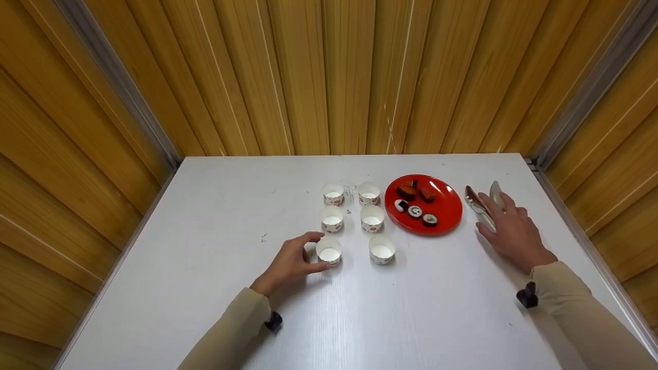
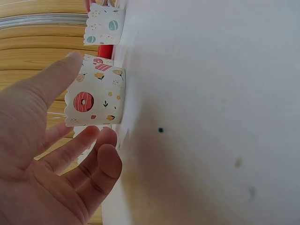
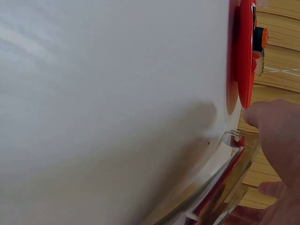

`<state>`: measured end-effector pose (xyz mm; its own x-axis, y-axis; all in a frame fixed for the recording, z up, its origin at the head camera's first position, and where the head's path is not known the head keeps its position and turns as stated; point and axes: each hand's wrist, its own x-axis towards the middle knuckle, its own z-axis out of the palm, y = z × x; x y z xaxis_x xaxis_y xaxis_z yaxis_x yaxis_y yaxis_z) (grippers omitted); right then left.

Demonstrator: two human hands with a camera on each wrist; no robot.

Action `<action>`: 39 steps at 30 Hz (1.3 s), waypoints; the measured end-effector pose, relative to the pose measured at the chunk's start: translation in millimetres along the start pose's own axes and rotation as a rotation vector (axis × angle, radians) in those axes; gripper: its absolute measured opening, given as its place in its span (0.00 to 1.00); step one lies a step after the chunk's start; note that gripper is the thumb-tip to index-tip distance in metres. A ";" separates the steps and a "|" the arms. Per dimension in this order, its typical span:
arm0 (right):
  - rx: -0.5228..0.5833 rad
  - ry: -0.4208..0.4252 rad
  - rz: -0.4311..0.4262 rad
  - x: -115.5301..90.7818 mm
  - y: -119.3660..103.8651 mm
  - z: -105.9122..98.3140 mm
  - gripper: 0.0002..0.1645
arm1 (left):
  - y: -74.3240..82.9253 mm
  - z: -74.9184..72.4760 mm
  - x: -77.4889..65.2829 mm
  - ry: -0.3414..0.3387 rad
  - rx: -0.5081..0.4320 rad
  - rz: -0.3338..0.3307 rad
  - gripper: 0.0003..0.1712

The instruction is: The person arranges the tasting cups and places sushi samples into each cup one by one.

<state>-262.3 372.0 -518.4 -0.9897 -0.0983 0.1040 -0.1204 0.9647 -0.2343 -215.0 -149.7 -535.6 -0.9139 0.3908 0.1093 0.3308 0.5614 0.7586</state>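
Note:
My left hand [image 1: 292, 259] reaches around the nearest left paper baking cup [image 1: 329, 253], its thumb on the near side and forefinger at the far rim. In the left wrist view the cup [image 2: 96, 96] shows a doughnut-and-flower print and stands on the table between thumb and curled fingers. My right hand [image 1: 514, 234] lies spread over shiny tongs [image 1: 479, 205] at the table's right side. In the right wrist view the tongs [image 3: 211, 192] sit below the thumb and fingers, partly cut off by the frame. The palm hides their rear end.
Several more paper cups [image 1: 372, 218] stand in two columns. Right of them, a red plate [image 1: 447, 216] carries several sushi pieces [image 1: 415, 211]. The white table [image 1: 221, 216] meets wood-patterned walls [image 1: 349, 77] at the back and sides.

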 end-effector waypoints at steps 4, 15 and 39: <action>-0.004 -0.019 0.006 -0.6 3.3 0.2 0.49 | 0.8 0.8 0.3 -0.002 0.011 -0.003 0.42; 0.041 -0.049 0.031 -2.1 7.9 -2.5 0.48 | 0.0 2.9 1.3 0.004 0.014 0.008 0.40; 0.100 -0.106 0.010 -6.7 20.1 -4.6 0.47 | -1.4 3.6 1.0 0.005 0.000 0.022 0.36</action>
<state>-257.7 393.1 -519.4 -0.9928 -0.1195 0.0002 -0.1129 0.9371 -0.3304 -215.5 -147.5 -538.9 -0.9076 0.3995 0.1289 0.3505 0.5524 0.7563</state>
